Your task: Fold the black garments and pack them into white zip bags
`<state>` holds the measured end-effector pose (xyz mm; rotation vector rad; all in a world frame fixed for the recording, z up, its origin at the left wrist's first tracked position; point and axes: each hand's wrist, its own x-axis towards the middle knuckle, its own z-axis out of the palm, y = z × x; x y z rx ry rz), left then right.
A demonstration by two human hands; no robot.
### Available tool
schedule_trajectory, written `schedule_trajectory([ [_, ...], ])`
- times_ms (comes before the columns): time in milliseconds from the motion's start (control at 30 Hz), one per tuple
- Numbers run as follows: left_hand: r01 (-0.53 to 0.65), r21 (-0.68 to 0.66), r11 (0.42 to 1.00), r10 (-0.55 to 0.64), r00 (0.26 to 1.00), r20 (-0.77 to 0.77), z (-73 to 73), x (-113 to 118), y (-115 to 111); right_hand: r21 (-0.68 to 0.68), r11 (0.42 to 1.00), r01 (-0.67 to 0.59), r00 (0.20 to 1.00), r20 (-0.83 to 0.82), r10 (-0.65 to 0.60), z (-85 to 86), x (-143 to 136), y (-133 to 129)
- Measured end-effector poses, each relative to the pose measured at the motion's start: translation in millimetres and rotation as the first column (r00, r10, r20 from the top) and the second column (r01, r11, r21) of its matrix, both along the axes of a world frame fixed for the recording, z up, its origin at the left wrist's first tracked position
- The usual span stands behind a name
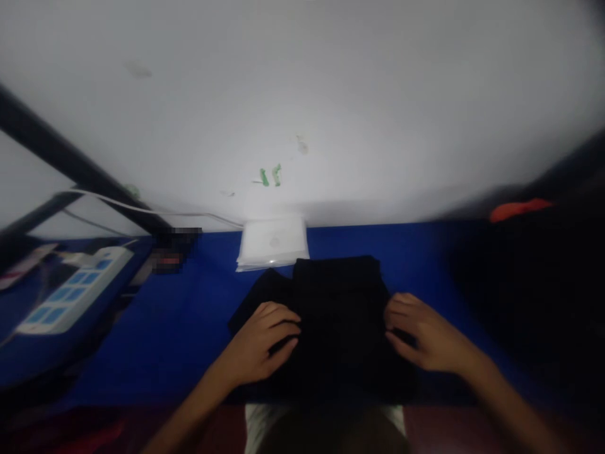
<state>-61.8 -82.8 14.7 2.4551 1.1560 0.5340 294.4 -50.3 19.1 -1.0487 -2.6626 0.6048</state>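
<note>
Black folded garment lies centred on the blue table, long axis near-to-far; my left hand and right hand press its side edges, fingers curled, gripping nothing I can confirm.

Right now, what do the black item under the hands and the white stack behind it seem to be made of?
Black garment: matte fabric, probably; it folds softly and shows no shine. White stack: thin sheets or clear-bagged items, possibly plastic; its front edge glints, but blur leaves it open.
</note>
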Motion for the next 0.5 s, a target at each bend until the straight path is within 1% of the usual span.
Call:
schedule_trajectory([
  [33, -0.089, 0.032, 0.995, 0.089, 0.996, 0.008, -3.2, -5, -3, 0.007, 1.000, 0.007, 1.000, 0.005, -0.007, -0.7, -2, 1],
  [67, -0.212, 0.070, 0.975, 0.212, 0.977, 0.013, -6.8, -11, -6, 0.016, 1.000, 0.013, 1.000, 0.003, -0.013, -1.5, -3, 2],
  [100, -0.359, 0.104, 0.928, 0.360, 0.933, 0.009, -10.5, -18, -8, 0.024, 1.000, 0.018, 1.000, -0.004, -0.018, -2.5, -3, 3],
  [133, -0.507, 0.128, 0.852, 0.512, 0.859, -0.007, -14.1, -26, -10, 0.032, 0.999, 0.022, 1.000, -0.015, -0.021, -3.6, -3, 4],
  [167, -0.632, 0.139, 0.763, 0.642, 0.766, -0.038, -17.3, -34, -11, 0.037, 0.999, 0.024, 0.999, -0.025, -0.023, -4.6, -3, 6],
  [200, -0.723, 0.132, 0.678, 0.734, 0.674, -0.083, -20.1, -41, -13, 0.042, 0.999, 0.028, 0.999, -0.033, -0.026, -5.5, -4, 7],
  [233, -0.782, 0.101, 0.615, 0.787, 0.601, -0.135, -22.4, -49, -14, 0.045, 0.998, 0.032, 0.999, -0.035, -0.030, -6.3, -4, 8],
  [267, -0.813, 0.048, 0.581, 0.805, 0.564, -0.182, -24.2, -55, -15, 0.050, 0.998, 0.036, 0.999, -0.033, -0.034, -7.0, -4, 10],
  [300, -0.820, -0.019, 0.573, 0.799, 0.563, -0.209, -25.5, -60, -16, 0.055, 0.998, 0.038, 0.999, -0.033, -0.036, -7.4, -5, 11],
  [333, -0.809, -0.084, 0.581, 0.785, 0.585, -0.204, -26.4, -64, -17, 0.061, 0.997, 0.039, 0.999, -0.035, -0.037, -7.6, -6, 12],
  [400, -0.762, -0.161, 0.628, 0.754, 0.646, -0.117, -26.3, -68, -18, 0.077, 0.996, 0.043, 0.998, -0.046, -0.039, -7.3, -9, 15],
  [433, -0.739, -0.164, 0.654, 0.741, 0.669, -0.056, -25.0, -67, -18, 0.085, 0.995, 0.045, 0.998, -0.054, -0.041, -6.6, -11, 16],
  [500, -0.711, -0.132, 0.691, 0.721, 0.691, 0.053, -19.6, -61, -15, 0.099, 0.993, 0.057, 0.997, -0.066, -0.050, -4.1, -16, 17],
])
